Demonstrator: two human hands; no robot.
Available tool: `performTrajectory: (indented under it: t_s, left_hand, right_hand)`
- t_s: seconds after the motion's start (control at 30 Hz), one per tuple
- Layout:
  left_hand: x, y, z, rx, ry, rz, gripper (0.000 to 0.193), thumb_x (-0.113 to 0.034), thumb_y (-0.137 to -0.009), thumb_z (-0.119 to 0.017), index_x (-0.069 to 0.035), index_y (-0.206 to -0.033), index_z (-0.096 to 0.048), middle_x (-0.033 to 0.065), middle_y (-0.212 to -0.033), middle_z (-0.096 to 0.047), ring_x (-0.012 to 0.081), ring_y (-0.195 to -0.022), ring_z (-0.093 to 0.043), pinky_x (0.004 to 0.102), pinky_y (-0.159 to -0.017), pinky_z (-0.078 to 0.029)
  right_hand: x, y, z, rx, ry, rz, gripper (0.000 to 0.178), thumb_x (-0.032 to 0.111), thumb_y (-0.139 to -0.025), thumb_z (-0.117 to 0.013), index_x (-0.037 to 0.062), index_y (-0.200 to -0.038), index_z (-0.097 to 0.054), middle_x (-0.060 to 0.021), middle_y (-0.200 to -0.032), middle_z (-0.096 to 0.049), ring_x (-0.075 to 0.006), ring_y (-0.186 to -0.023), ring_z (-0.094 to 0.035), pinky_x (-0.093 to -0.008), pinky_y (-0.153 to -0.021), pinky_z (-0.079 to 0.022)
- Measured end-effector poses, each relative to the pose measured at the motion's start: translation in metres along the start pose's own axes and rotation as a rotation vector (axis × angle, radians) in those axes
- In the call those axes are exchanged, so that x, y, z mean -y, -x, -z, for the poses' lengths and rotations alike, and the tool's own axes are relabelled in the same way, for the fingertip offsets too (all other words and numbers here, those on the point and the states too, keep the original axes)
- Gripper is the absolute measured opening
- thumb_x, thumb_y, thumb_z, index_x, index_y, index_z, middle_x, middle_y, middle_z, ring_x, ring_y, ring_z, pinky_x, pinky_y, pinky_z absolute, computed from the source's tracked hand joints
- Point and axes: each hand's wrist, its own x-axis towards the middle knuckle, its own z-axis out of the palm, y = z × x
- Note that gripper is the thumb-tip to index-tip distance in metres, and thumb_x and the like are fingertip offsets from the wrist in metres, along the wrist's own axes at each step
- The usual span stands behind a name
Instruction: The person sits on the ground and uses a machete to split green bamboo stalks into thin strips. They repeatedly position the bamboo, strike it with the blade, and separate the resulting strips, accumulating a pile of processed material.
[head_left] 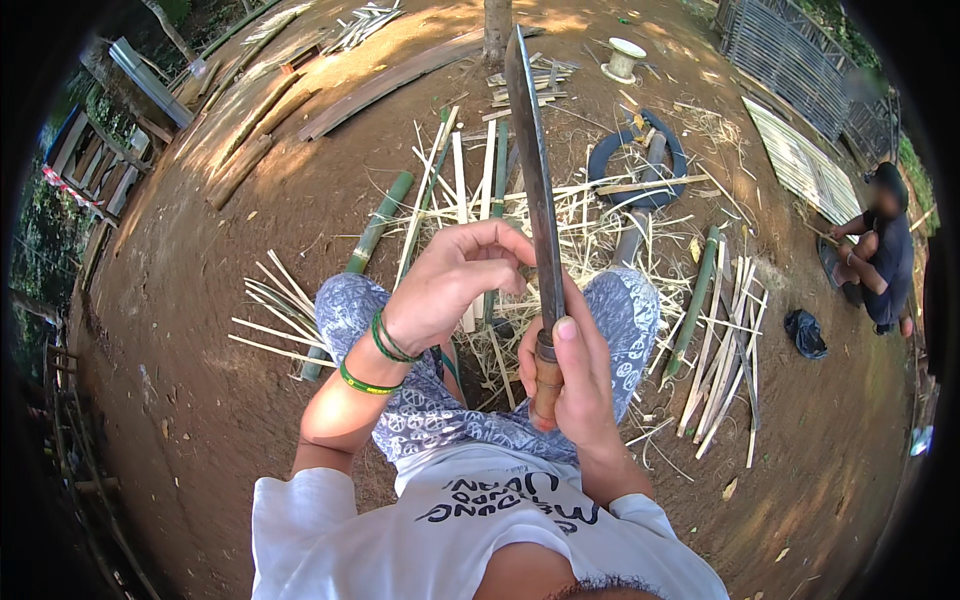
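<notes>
My right hand (580, 375) is closed around the ringed wooden handle (547, 388) of a machete, its thumb lying near the base of the blade. The long dark machete blade (541, 190) points up and away from me, its tip at the top of the view. Close beside the lower blade, my left hand (455, 275) is curled, with thumb and index finger bent into a pinch. Its fingertips reach the blade's left side; whether they hold something small is not clear. Green and yellow bands (370, 385) circle the left wrist.
Pale bamboo strips (725, 345) and shavings lie around my knees. Green bamboo poles (380, 222) stand out on both sides. Ahead are a black tyre (672, 150), a tree trunk (497, 30) and a white spool (624, 60). Another person (880, 255) crouches at right near a black bag (805, 333).
</notes>
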Motion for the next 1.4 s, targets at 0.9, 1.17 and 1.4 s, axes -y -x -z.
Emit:
performTrajectory:
  t_s: [0.9,1.17,1.4]
  left_hand:
    - [-0.003,0.003,-0.010,0.002,-0.173,-0.058,0.022,-0.002,-0.082,-0.064,0.002,-0.103,-0.067,0.0055,-0.108,-0.066,0.0135,-0.099,-0.063,0.0285,-0.090,-0.050]
    - [0.006,0.010,-0.015,-0.020,-0.117,-0.056,0.027,0.003,-0.081,-0.063,0.003,-0.108,-0.067,0.0059,-0.111,-0.065,0.0141,-0.104,-0.061,0.0298,-0.091,-0.050]
    - [0.015,0.024,-0.011,-0.044,-0.085,-0.189,0.026,0.001,-0.087,-0.064,0.004,-0.113,-0.066,0.0105,-0.120,-0.060,0.0184,-0.110,-0.060,0.0331,-0.094,-0.050]
  right_hand:
    - [-0.012,0.000,0.007,-0.044,0.222,0.167,0.070,0.043,-0.104,-0.038,-0.0077,-0.151,-0.028,-0.0030,-0.064,-0.051,-0.0069,-0.052,-0.047,-0.0212,-0.047,-0.035]
    - [-0.019,0.004,0.009,-0.067,0.386,0.248,0.070,0.041,-0.104,-0.038,-0.0084,-0.152,-0.025,-0.0015,-0.061,-0.051,-0.0066,-0.052,-0.046,-0.0243,-0.047,-0.034]
    - [-0.015,0.006,0.001,-0.029,0.241,0.123,0.074,0.049,-0.104,-0.036,-0.0068,-0.152,-0.026,-0.0009,-0.063,-0.049,-0.0053,-0.050,-0.043,-0.0206,-0.044,-0.033]
